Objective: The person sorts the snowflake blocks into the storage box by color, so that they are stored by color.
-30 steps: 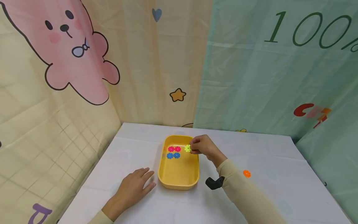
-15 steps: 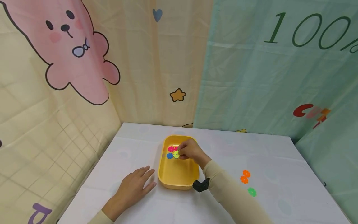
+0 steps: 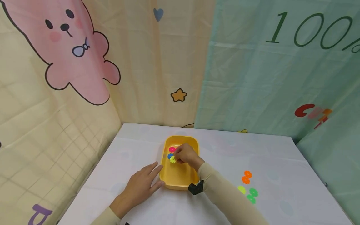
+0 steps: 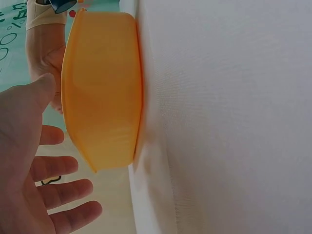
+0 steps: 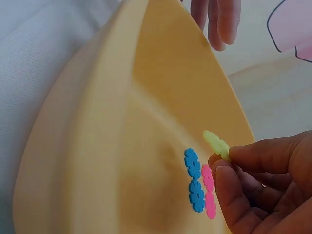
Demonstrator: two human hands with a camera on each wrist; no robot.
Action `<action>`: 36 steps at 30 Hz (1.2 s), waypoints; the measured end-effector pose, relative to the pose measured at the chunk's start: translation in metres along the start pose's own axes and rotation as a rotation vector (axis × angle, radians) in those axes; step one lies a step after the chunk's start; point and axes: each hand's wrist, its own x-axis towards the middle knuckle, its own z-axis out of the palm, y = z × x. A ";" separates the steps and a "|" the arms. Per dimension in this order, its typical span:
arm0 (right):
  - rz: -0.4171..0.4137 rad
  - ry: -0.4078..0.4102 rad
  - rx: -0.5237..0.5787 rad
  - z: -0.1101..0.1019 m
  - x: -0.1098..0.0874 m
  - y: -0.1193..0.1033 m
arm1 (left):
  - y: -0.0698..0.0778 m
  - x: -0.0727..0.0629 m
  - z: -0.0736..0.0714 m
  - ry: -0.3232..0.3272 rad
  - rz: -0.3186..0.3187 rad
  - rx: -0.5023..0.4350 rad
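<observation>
My right hand (image 3: 187,154) pinches a yellow flower-shaped disc (image 5: 217,145) between thumb and fingertips, inside the yellow tray (image 3: 180,179). The right wrist view has this disc close over two blue flower discs (image 5: 196,196) that lie end to end. Beside the blue pair is a pink pair (image 5: 208,187). From the head, the right hand hides part of both rows. My left hand (image 3: 142,189) has its fingers spread at the tray's near left side. In the left wrist view, the left fingers (image 4: 66,195) are relaxed, with nothing held, and the thumb overlaps the tray's rim.
On the white table (image 3: 281,168), right of my right forearm, lie two orange flower discs (image 3: 246,177), two green ones (image 3: 252,195) and a yellow one (image 3: 241,189) partly covered by the sleeve. Printed curtains (image 3: 253,78) stand behind the table.
My right hand has carried the yellow disc leftward and slightly nearer, to beside the blue discs. The forearm's shift uncovers more discs on the table. My left hand has moved up to the tray.
</observation>
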 end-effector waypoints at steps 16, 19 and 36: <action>-0.001 -0.061 -0.053 0.013 0.005 0.008 | 0.004 0.002 0.001 -0.042 -0.008 -0.006; -0.003 -0.063 -0.055 0.015 0.005 0.009 | 0.004 0.002 0.001 -0.043 -0.006 -0.012; 0.010 -0.073 -0.144 0.029 0.002 0.008 | 0.004 0.002 0.002 -0.023 0.016 -0.012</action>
